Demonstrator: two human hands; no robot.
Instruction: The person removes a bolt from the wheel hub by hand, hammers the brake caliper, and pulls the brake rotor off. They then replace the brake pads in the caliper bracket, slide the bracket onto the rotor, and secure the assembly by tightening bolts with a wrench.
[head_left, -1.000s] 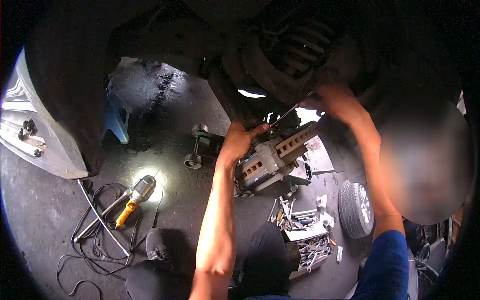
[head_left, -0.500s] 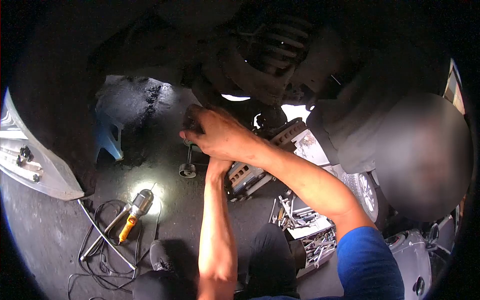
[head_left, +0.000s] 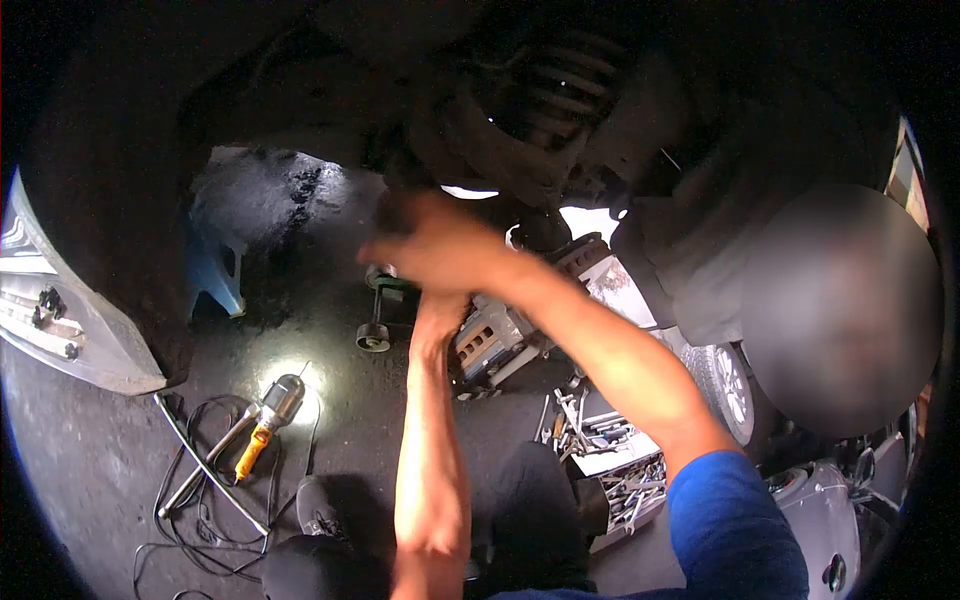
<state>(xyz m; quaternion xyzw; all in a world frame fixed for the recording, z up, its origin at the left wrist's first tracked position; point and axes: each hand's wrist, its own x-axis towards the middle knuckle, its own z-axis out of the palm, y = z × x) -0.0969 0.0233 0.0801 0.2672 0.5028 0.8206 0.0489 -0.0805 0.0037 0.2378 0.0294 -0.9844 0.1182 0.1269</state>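
My right hand (head_left: 435, 245) is raised under the dark underside of a vehicle (head_left: 480, 130), its fingers smeared by motion. Whether it holds anything I cannot make out. Just below and partly behind it, my left hand (head_left: 443, 308) reaches up from the bottom, its fingers hidden. Close to both hands on the left, a metal rod with a round cup-like end (head_left: 373, 335) points downward, with a small green part (head_left: 398, 284) at its top. To the right of the left hand is a metal block with a row of brownish slots (head_left: 488, 345).
On the floor at left lie a lit work lamp with a yellow handle (head_left: 258, 445), a crossed metal bar (head_left: 205, 455) and black cable. An open toolbox with several wrenches (head_left: 625, 490) stands at right. Another person (head_left: 840, 310) is beside it. A blue metal piece (head_left: 220, 275) stands farther back.
My right hand has shifted slightly and is now blurred by movement. The left hand stays nearly in place below it. The camera view has shifted a little.
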